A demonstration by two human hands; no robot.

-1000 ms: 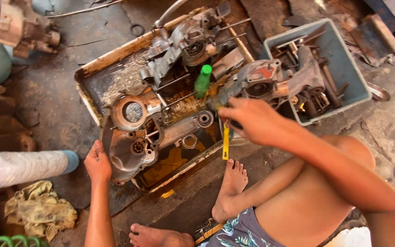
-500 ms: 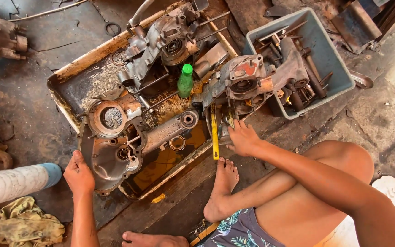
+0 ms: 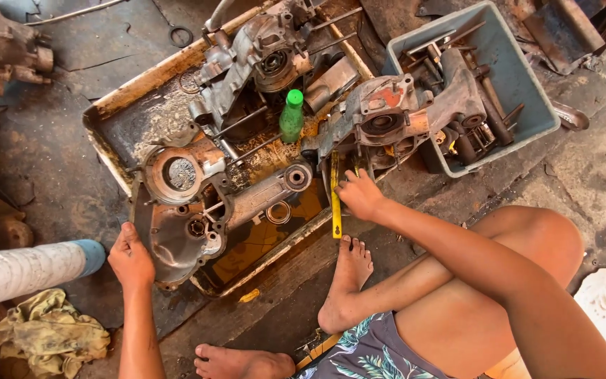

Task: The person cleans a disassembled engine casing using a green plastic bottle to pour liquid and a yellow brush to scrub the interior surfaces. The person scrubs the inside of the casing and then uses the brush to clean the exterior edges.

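Seated on the floor, bare feet at the near edge of a rusty metal tray.

Left hand: fingers closed over the near-left edge of the engine crankcase cover, which lies in the tray's near-left corner and overhangs its rim. Hold looks like a steadying grip, thumb on top.

Right hand: fingers curled around the top of a yellow-handled tool standing roughly upright at the tray's near-right edge, its tip down among parts by the engine case half. Tool type unclear; the working end is hidden.

Around: green plastic bottle upright mid-tray; second engine assembly at the far edge; oily fluid pooled at the near side; grey plastic bin of shafts and parts just right of the tray; dirty rag at near left on the floor.

Judgement on handling: keep the cover pressed flat against the tray rim so it cannot rock, and keep the tool in line with its contact point. Oily surfaces make slipping likely; bare toes sit just beside the tool's line.
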